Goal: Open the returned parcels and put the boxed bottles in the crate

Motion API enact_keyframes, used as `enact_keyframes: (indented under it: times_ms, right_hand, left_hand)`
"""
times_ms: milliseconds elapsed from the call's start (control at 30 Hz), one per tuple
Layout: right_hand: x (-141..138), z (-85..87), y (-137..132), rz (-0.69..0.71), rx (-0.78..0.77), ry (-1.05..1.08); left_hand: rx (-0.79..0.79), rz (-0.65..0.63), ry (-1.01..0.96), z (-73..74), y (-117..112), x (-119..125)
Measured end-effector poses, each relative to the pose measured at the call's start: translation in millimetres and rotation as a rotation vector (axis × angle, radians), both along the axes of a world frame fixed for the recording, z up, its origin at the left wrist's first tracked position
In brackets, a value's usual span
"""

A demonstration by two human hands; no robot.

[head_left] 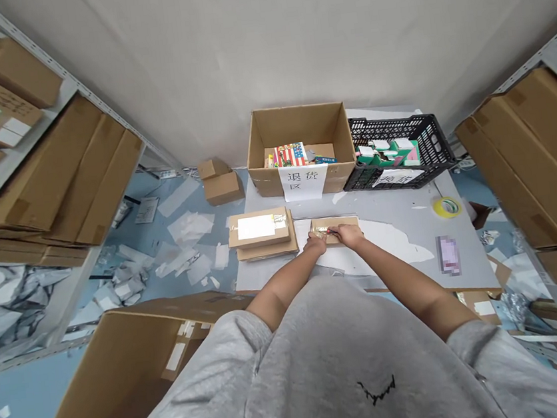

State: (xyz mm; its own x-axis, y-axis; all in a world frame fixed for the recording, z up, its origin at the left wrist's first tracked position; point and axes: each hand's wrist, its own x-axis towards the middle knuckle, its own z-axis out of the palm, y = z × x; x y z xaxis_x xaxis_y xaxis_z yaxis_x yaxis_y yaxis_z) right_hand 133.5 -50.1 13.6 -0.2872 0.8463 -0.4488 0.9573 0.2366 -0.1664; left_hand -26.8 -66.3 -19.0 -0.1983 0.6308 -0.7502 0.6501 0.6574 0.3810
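Observation:
My left hand [315,243] and my right hand [349,234] meet at the near edge of a small flat cardboard parcel [335,228] on the grey table [417,274]. My left hand grips the parcel's near left corner. My right hand pinches a small red-handled tool [332,232], possibly a box cutter, against the parcel's top. Its blade is too small to make out. To the left lies a stack of flat cardboard mailers [261,232], the top one with a white label.
At the back stands an open cardboard box [269,126] holding colourful packages, with a paper sign marked 退货区. Beside it, a black plastic crate [431,138] holds green-and-white boxes. A yellow tape roll [447,206] lies on the table. Shelves of cartons flank both sides; scraps litter the floor.

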Motion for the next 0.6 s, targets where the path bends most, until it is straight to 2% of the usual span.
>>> enact_keyframes:
  times_ms: [300, 533, 600]
  right_hand:
    - [31, 5.4, 2, -0.058, -0.007, -0.028]
    - [91, 13.8, -4, -0.085, -0.018, -0.185]
    - [103, 16.1, -8, -0.112, -0.01, -0.205]
  left_hand:
    - [-0.003, 0.023, -0.023, 5.8, 1, -2]
    - [-0.017, 0.052, -0.039, 3.7, 2, -5]
    - [0.042, 0.03, -0.053, 2.5, 0, -5]
